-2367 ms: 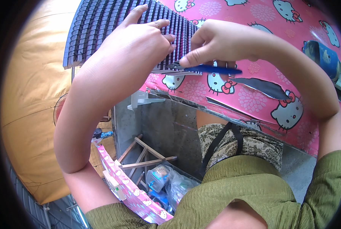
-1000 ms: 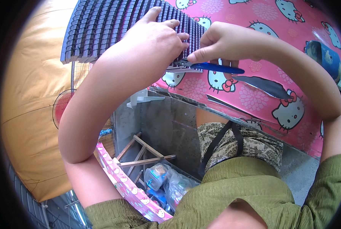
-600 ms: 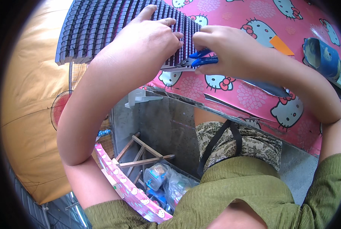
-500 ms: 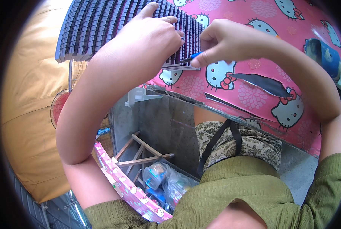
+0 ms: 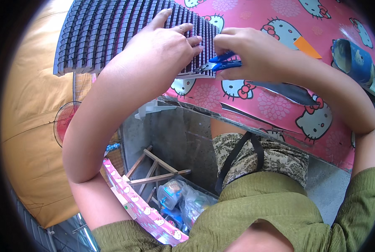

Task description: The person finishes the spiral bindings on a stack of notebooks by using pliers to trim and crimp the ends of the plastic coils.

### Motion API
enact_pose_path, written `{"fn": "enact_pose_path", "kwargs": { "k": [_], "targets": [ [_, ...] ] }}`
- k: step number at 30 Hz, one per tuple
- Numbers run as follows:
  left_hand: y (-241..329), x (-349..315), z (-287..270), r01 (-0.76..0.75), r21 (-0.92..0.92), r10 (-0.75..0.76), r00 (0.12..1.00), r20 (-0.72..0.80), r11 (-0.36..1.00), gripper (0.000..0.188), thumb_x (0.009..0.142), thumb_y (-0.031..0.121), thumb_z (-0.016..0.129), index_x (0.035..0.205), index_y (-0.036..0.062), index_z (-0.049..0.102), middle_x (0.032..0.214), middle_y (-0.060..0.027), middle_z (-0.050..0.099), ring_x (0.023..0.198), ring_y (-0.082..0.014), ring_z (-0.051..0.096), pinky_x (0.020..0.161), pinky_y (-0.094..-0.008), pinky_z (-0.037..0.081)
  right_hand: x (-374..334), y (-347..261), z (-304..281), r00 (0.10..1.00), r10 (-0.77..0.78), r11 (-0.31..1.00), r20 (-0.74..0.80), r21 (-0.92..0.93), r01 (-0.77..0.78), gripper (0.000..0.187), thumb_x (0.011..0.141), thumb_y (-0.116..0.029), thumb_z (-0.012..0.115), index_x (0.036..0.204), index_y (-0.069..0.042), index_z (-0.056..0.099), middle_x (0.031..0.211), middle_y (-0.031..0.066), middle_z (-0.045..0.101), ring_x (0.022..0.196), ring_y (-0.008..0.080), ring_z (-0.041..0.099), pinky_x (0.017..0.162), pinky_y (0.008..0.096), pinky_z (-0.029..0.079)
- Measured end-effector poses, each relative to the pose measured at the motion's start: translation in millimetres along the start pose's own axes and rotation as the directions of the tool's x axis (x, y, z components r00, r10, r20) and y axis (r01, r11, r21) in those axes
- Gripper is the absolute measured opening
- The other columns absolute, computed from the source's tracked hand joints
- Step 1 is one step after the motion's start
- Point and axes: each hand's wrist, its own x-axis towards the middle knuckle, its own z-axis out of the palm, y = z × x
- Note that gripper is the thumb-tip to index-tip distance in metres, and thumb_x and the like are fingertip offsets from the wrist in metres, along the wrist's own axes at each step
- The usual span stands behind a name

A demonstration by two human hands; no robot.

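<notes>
A panel of many close-set grey slats with dark bands across them (image 5: 99, 31) lies at the upper left, partly over the pink table cover. My left hand (image 5: 166, 46) rests on it with the fingers spread, pressing lightly on the slats. In my right hand (image 5: 254, 52) is a pair of blue-handled nippers (image 5: 227, 64), fingers wrapped round the grips. Their metal jaws point left and reach the slats near the panel's front right corner, just below my left fingertips. Whether the jaws have hold of anything is too small to tell.
The pink patterned table cover (image 5: 275, 105) has a dark torn patch (image 5: 290, 91). An orange piece (image 5: 307, 47) and a blue cylindrical container (image 5: 355, 63) lie at the right. Below the table edge are wooden legs (image 5: 158, 161) and a plastic bag (image 5: 196, 206). A red fan (image 5: 66, 122) stands left.
My right hand has turned, so the nippers' blue handles and jaws now show more fully. The orange piece has come into sight. My left hand stays on the slats.
</notes>
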Motion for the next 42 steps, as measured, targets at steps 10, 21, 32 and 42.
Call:
{"fn": "enact_pose_path", "kwargs": {
  "k": [10,21,32,42],
  "targets": [
    [10.2,11.5,-23.1,-0.020,0.032,0.018,0.998,0.058,0.999,0.061,0.072,-0.003,0.061,0.129,0.0171,0.057,0.136,0.0032,0.054,0.134,-0.0165,0.039,0.116,-0.0471,0.019,11.4,7.0,-11.8,0.890,0.254,0.903,0.379,0.237,-0.358,0.048,0.075,-0.043,0.075,0.088,0.003,0.065,0.075,0.0152,0.064,0.072,0.0244,0.066,0.063,0.0367,0.053],
    [5.4,10.5,-18.4,-0.010,-0.032,0.014,0.991,0.136,0.999,0.059,0.070,-0.007,0.058,0.124,0.0146,0.060,0.132,-0.0004,0.057,0.134,-0.0181,0.040,0.115,-0.0477,0.020,11.5,-1.8,-6.2,0.912,0.246,0.939,0.329,0.152,-0.308,0.038,0.071,-0.032,0.078,0.092,-0.003,0.065,0.081,0.0136,0.065,0.074,0.0272,0.065,0.062,0.0383,0.051],
    [4.7,14.4,-0.5,-0.133,-0.122,0.130,0.991,-0.038,0.984,0.051,0.078,0.010,0.060,0.129,0.0061,0.054,0.131,-0.0064,0.056,0.131,-0.0226,0.043,0.111,-0.0514,0.023,-3.1,-8.3,-16.1,0.984,0.066,0.998,0.166,-0.006,-0.066,0.041,0.074,-0.024,0.076,0.103,-0.001,0.060,0.091,0.0133,0.061,0.090,0.0315,0.061,0.077,0.0409,0.048],
    [2.8,14.4,-0.9,-0.116,-0.103,0.122,0.991,0.052,0.988,0.051,0.080,0.020,0.061,0.128,0.0037,0.054,0.134,-0.0096,0.054,0.131,-0.0246,0.043,0.109,-0.0503,0.025,15.2,-5.0,-21.8,0.856,0.256,0.920,0.449,0.158,-0.358,0.032,0.071,-0.022,0.078,0.085,0.000,0.060,0.073,0.0115,0.061,0.070,0.0256,0.064,0.063,0.0377,0.050]
  ]
}}
